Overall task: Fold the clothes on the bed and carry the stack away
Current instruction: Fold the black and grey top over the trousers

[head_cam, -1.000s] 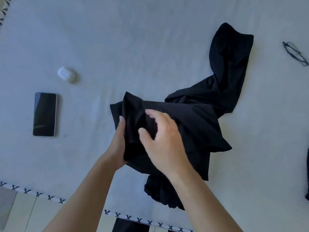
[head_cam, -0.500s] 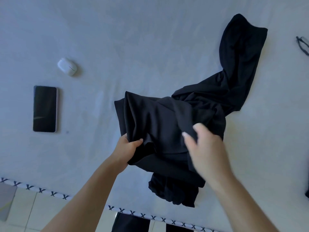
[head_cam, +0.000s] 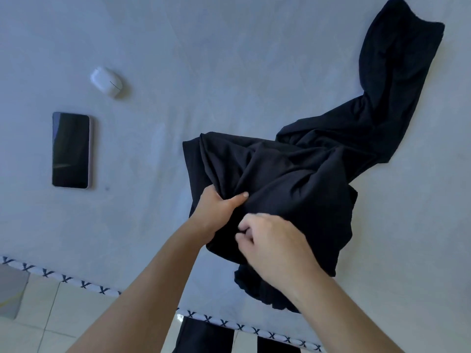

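A black garment lies crumpled on the pale bed sheet, one long part stretching away to the upper right. My left hand grips a bunch of the cloth at its near left side, thumb on top. Just below and to the right, my right hand pinches a fold of the same garment with curled fingers. The near end of the garment hangs bunched under my right wrist, close to the bed's edge.
A dark phone lies on the sheet at the left, with a white earbud case above it. The bed's near edge has a patterned trim; tiled floor shows below it.
My right hand has come back left and down from the garment's right side and now pinches cloth beside my left hand. My left hand keeps its grip. The view has shifted slightly.
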